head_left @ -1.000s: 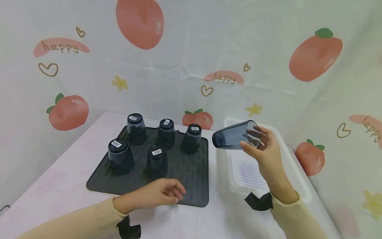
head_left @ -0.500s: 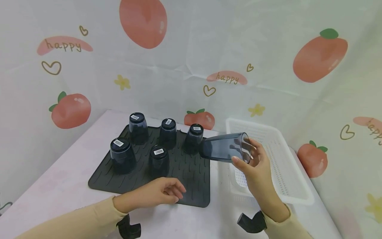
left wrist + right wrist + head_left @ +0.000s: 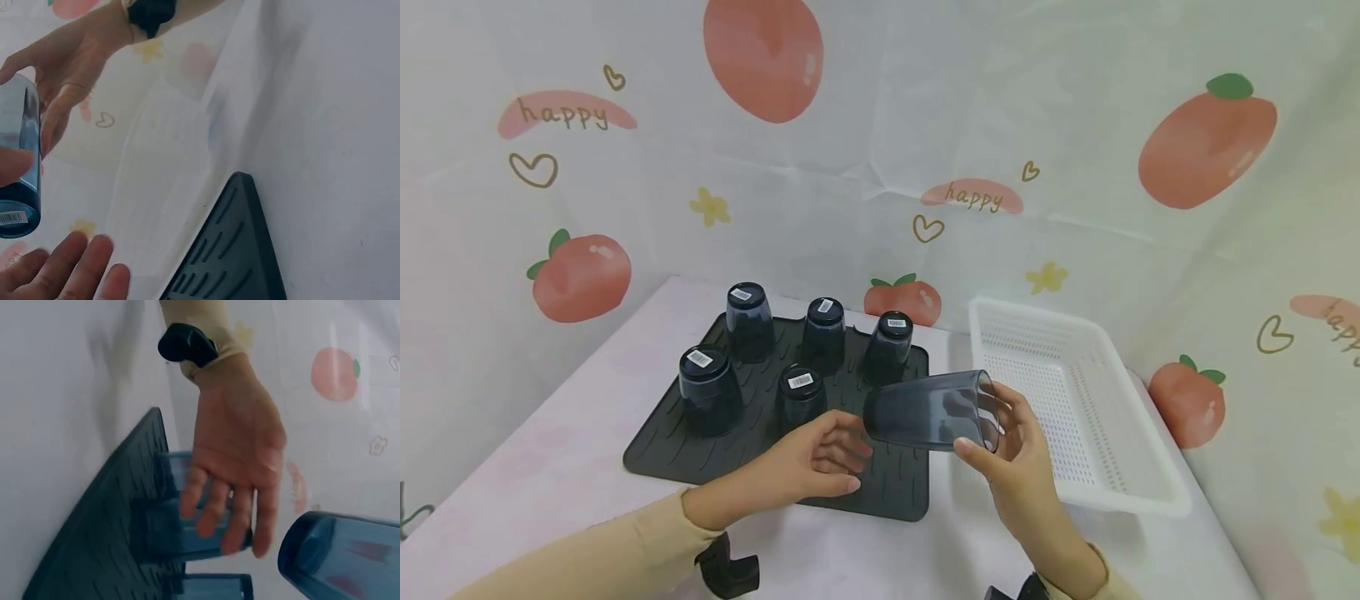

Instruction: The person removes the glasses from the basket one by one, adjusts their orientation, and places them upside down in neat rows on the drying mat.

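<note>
A blue-grey tinted drinking glass (image 3: pixel 925 412) is held tilted almost on its side in the air, its base pointing left. My right hand (image 3: pixel 1018 467) grips it near the rim, thumb in front and fingers behind. My left hand (image 3: pixel 808 462) is close to the glass's base, fingers loosely bent and palm facing it. In the left wrist view, a gap shows between the left fingers (image 3: pixel 69 269) and the glass's labelled base. Below lies a black ridged drying mat (image 3: pixel 895 492), where several matching glasses (image 3: pixel 707 396) stand upside down, with barcode labels on their bases.
A white perforated plastic basket (image 3: pixel 1138 425) stands on the table to the right of the mat. Behind the table hangs a pale cloth (image 3: pixel 850 100) printed with fruit, hearts and words. Black camera mounts (image 3: pixel 726 571) sit at my wrists.
My right hand has carried the glass left and down from above the basket to over the mat's right part. The left hand has risen slightly and spread its fingers toward the glass.
</note>
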`<action>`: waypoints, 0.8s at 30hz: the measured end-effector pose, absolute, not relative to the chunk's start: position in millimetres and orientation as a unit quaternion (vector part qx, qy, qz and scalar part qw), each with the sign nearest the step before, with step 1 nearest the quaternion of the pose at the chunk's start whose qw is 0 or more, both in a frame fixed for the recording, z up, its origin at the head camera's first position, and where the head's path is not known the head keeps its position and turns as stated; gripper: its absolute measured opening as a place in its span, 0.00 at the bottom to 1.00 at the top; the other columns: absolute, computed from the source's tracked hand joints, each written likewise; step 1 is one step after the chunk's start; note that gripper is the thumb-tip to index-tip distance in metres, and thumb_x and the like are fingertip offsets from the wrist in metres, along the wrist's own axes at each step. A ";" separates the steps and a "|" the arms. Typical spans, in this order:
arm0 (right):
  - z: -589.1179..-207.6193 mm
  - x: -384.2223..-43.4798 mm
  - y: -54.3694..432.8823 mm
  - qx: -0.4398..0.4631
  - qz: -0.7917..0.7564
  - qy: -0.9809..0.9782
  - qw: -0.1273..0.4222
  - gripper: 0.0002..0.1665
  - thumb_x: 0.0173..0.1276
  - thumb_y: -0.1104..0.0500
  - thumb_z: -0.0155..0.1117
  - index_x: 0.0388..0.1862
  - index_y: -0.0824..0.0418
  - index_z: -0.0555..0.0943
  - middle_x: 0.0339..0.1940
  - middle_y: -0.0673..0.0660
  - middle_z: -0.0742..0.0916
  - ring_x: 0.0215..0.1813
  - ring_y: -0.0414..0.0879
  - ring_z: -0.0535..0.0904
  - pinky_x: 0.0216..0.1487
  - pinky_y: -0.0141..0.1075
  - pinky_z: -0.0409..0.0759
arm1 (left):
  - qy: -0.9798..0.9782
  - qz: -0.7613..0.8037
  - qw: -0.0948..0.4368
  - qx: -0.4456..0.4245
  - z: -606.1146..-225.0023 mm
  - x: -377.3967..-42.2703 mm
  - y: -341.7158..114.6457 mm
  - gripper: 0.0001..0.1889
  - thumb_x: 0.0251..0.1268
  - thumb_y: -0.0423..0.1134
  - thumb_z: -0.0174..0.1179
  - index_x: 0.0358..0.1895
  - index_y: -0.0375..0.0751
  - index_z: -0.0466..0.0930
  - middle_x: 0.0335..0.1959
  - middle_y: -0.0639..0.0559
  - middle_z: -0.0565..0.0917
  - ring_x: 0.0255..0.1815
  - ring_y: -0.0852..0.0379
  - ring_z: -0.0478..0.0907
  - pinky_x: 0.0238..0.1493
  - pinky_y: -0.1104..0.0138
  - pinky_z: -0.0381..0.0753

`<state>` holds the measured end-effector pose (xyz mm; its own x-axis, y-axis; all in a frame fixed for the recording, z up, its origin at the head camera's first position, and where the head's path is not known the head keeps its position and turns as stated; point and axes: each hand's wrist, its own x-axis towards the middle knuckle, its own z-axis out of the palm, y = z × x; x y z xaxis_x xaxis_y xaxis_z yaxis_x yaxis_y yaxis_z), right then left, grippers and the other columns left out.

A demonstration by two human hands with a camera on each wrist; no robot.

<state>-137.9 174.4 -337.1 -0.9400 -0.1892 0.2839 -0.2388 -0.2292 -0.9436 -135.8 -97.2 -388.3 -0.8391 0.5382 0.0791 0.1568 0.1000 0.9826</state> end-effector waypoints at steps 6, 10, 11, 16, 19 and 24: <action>-343.8 -131.0 169.5 0.176 0.776 -0.606 0.019 0.41 0.52 0.80 0.64 0.64 0.60 0.64 0.59 0.56 0.75 0.56 0.45 0.76 0.54 0.33 0.80 | 0.682 0.681 0.103 0.245 -385.3 -136.4 -95.6 0.39 0.59 0.32 0.66 0.71 0.34 0.54 0.63 0.33 0.70 0.58 0.39 0.74 0.57 0.66 0.78; -348.3 -127.5 166.9 0.180 0.782 -0.596 0.016 0.41 0.52 0.80 0.64 0.64 0.60 0.64 0.60 0.56 0.75 0.57 0.46 0.76 0.56 0.34 0.79 | 0.660 0.700 0.091 0.257 -382.9 -136.6 -94.5 0.42 0.58 0.30 0.67 0.73 0.39 0.53 0.67 0.35 0.64 0.59 0.45 0.73 0.58 0.63 0.77; -349.3 -126.6 166.3 0.183 0.783 -0.595 0.014 0.41 0.52 0.80 0.64 0.64 0.60 0.64 0.60 0.56 0.75 0.58 0.46 0.76 0.56 0.34 0.79 | 0.654 0.705 0.090 0.260 -381.4 -136.3 -94.0 0.42 0.57 0.30 0.67 0.73 0.40 0.53 0.68 0.35 0.63 0.60 0.44 0.73 0.58 0.63 0.77; -353.8 -123.4 163.5 0.201 0.779 -0.594 0.009 0.40 0.54 0.77 0.66 0.65 0.61 0.64 0.62 0.58 0.74 0.60 0.49 0.74 0.58 0.35 0.78 | 0.631 0.723 0.079 0.270 -376.0 -135.3 -91.6 0.42 0.57 0.31 0.67 0.73 0.43 0.53 0.70 0.37 0.60 0.64 0.40 0.70 0.57 0.63 0.78; -356.9 -122.2 162.6 0.206 0.775 -0.598 0.005 0.41 0.53 0.77 0.66 0.65 0.61 0.64 0.61 0.57 0.74 0.60 0.47 0.73 0.59 0.35 0.78 | 0.627 0.726 0.072 0.273 -374.2 -135.0 -90.0 0.42 0.57 0.32 0.68 0.73 0.45 0.54 0.71 0.39 0.62 0.67 0.43 0.69 0.56 0.64 0.78; -360.5 -120.7 160.4 0.220 0.777 -0.589 0.000 0.40 0.54 0.76 0.66 0.64 0.59 0.64 0.61 0.55 0.75 0.60 0.46 0.74 0.59 0.34 0.78 | 0.614 0.738 0.081 0.268 -374.8 -135.0 -86.9 0.41 0.57 0.31 0.68 0.73 0.46 0.55 0.71 0.40 0.61 0.66 0.49 0.69 0.55 0.64 0.80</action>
